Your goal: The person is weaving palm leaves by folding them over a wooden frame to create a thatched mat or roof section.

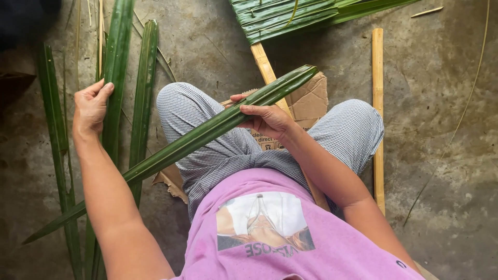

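Note:
A long folded green palm leaf (197, 137) lies slantwise across my lap, its tip down at the lower left and its cut end up near the middle. My right hand (265, 118) grips it near its upper part, thumb on top. My left hand (91, 108) rests on another long green leaf (115, 67) lying on the ground at the left, fingers curled over its edge. I sit cross-legged in checked trousers and a pink shirt.
Several more loose leaves (142, 93) lie on the concrete floor at the left. A stitched panel of leaves (290, 15) sits at the top, on a bamboo stick (264, 65). A second bamboo stick (378, 103) lies at the right. Torn cardboard (310, 101) is under my legs.

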